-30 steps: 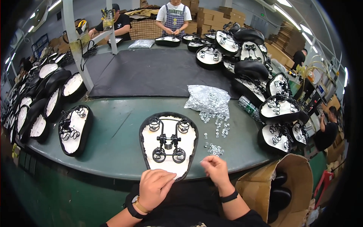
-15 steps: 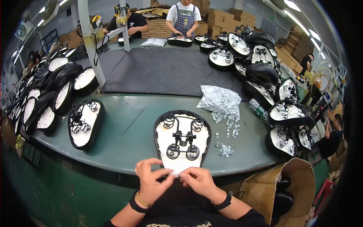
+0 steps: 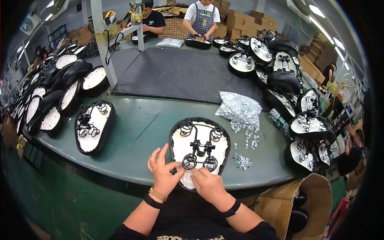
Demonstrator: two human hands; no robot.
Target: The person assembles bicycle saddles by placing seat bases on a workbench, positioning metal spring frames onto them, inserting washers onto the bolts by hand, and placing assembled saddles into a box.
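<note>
Upturned saddle [image 3: 182, 146] lying white underside up on the green bench [image 3: 140, 132], narrow end hanging just over the near edge, right in front of the body. Left hand [image 3: 164, 172] set against the near-left rim, thumb and forefinger pinched toward the near spring coils [image 3: 189, 162], the other fingers fanned upward and free. Right hand [image 3: 208, 185] curled below the right coil, fingertips pressing at the wire where it meets the white base. Possibly a small fastener between the fingertips, but too small to tell from here, so closed on the wire at least and perhaps on more. For good work at this point: brace the shell with the left palm so the overhanging nose cannot tip off the bench; press both coils evenly so the rail clamp [image 3: 201, 147] stays centred between them rather than skewing to one side; work with fingertips, not the whole fist, since the wire sits close to the base and leaves little room. Reach for the loose nuts [image 3: 243, 162] just to the right one at a time, without sweeping them toward the edge, and leave the clear bag of nuts [image 3: 239, 107] farther back alone. Mind the second saddle [image 3: 96, 124] lying well apart to the left.
</note>
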